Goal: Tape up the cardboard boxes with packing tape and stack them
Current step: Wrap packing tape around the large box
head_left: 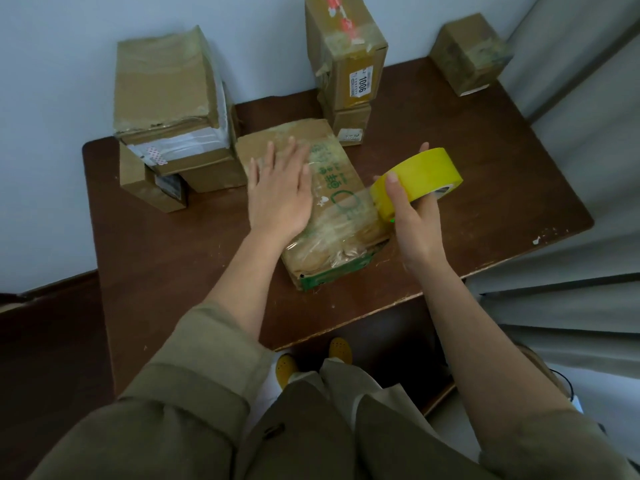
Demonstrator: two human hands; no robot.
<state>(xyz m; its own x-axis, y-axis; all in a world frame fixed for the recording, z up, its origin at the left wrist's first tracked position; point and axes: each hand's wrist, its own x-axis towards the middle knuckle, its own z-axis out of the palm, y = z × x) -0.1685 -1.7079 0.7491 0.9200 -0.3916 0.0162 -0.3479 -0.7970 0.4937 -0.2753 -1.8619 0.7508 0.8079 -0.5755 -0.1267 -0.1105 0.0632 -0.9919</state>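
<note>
My left hand (pixel 277 188) lies flat, fingers straight and spread, pressing the green-printed box (pixel 332 216) at the table's (pixel 173 258) centre. My right hand (pixel 412 216), at three o'clock from it, grips one yellow tape roll (pixel 415 181). Three box groups stand behind: a stack (pixel 169 112) at ten o'clock, a stack (pixel 346 60) at twelve, a single box (pixel 469 53) at two.
</note>
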